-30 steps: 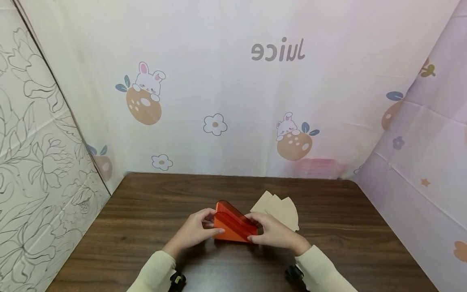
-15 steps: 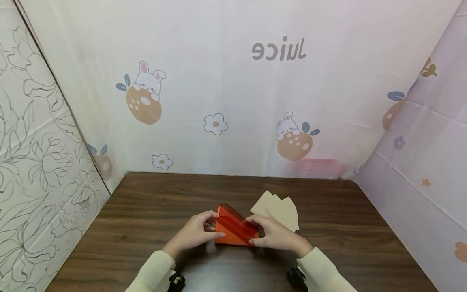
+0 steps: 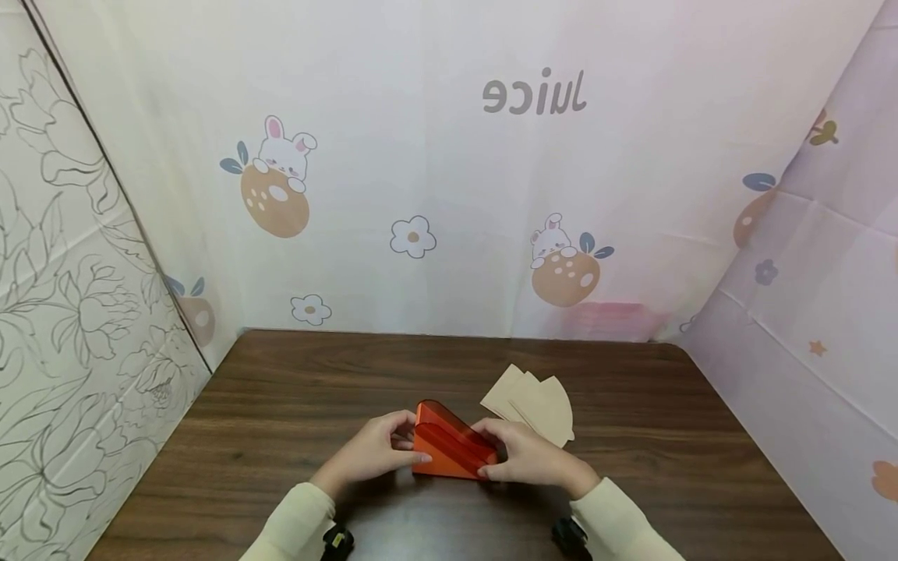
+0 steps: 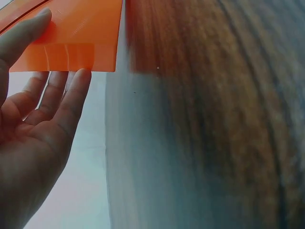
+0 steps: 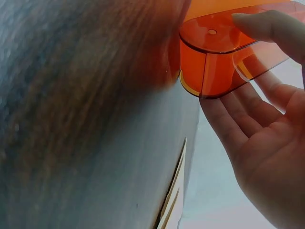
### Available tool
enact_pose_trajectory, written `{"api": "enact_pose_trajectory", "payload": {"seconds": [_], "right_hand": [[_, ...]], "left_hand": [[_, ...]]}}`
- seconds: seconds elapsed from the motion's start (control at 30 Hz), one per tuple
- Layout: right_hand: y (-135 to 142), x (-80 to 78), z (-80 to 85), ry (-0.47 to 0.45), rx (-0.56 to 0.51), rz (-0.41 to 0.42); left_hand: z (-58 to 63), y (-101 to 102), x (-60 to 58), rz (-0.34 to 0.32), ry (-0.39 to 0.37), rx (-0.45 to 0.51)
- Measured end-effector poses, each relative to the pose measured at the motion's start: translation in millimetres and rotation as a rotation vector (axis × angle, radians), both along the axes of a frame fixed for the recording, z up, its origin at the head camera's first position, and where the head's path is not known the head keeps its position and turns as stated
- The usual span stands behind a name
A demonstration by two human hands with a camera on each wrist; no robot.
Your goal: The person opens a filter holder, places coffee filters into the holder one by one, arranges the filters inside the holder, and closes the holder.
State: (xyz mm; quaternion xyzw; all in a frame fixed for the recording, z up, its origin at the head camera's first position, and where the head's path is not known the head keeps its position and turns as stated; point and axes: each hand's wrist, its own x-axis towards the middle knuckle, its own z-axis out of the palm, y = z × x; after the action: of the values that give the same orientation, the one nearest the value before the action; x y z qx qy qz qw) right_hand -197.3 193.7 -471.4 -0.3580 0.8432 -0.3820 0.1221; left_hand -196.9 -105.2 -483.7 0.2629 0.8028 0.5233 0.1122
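Observation:
A wedge-shaped, see-through orange plastic holder (image 3: 452,460) is between my hands in the head view, its top sloping down to the right. My left hand (image 3: 375,452) grips the tall left end, thumb on the near side and fingers on the far side. At the low right end my right hand (image 3: 529,456) holds it the same way. The left wrist view shows the flat side of the holder (image 4: 83,26) between thumb and fingers. A rounded end with a small hole faces the right wrist view, where the right thumb lies on the holder (image 5: 219,76).
Several fan-shaped tan paper coffee filters (image 3: 543,409) lie overlapping on the dark wood table (image 3: 337,374), just behind my right hand. Printed curtains (image 3: 414,156) hang along the table's back and sides.
Both hands have brought the orange holder slightly nearer to me, keeping their grip. The paper filters have stayed where they were.

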Motion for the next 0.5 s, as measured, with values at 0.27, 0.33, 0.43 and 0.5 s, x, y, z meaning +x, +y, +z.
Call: {"api": "enact_pose_trajectory", "payload": {"seconds": [0.27, 0.33, 0.43, 0.5], "right_hand": [[1.1, 1.5, 0.1, 0.021, 0.006, 0.006], [1.5, 1.7, -0.2, 0.024, 0.007, 0.009], [1.7, 1.7, -0.4, 0.029, 0.007, 0.006], [1.7, 1.6, -1.2, 0.037, 0.009, 0.007]], "left_hand": [[-0.9, -0.4, 0.8, -0.038, -0.040, 0.023], [-1.6, 0.0, 0.9, -0.049, -0.054, 0.037], [-2.9, 0.1, 1.2, -0.047, -0.060, 0.046], [-3.5, 0.0, 1.7, -0.042, -0.059, 0.048]]}}
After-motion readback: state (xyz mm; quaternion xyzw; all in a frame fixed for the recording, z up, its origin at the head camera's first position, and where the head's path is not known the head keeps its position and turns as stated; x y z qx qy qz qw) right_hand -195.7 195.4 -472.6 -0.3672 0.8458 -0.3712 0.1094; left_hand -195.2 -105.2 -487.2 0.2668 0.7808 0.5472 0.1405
